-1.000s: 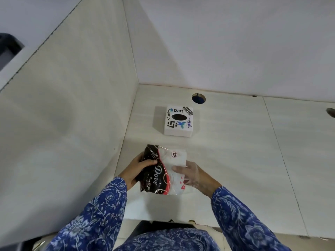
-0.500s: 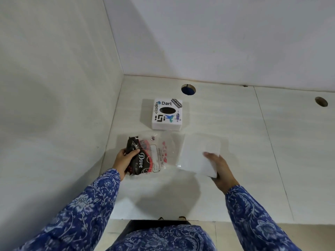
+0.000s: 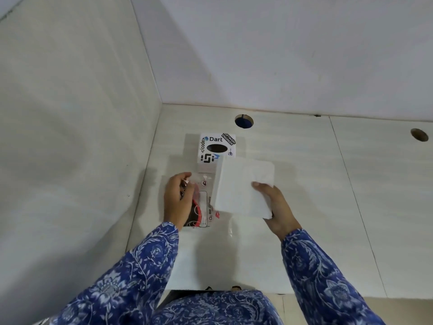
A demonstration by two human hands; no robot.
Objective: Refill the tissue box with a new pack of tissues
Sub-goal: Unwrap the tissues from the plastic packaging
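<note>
A white cube tissue box (image 3: 212,148) with stickers and a dark oval slot on top stands near the desk's back left corner. My right hand (image 3: 276,207) holds a thick white stack of tissues (image 3: 241,186) lifted above the desk, its far corner overlapping the box's front right. My left hand (image 3: 178,200) rests on the emptied plastic wrapper (image 3: 206,202), black, red and clear, which lies flat on the desk just in front of the box.
The desk (image 3: 316,195) is pale, walled by a partition (image 3: 70,137) on the left and a wall behind. Two round cable holes (image 3: 244,121) (image 3: 419,134) sit along the back. The desk's front edge runs just above my lap.
My right hand has drawn the tissue stack out of the wrapper and raised it toward the box. My left hand has laid the empty wrapper down in front of the box.
</note>
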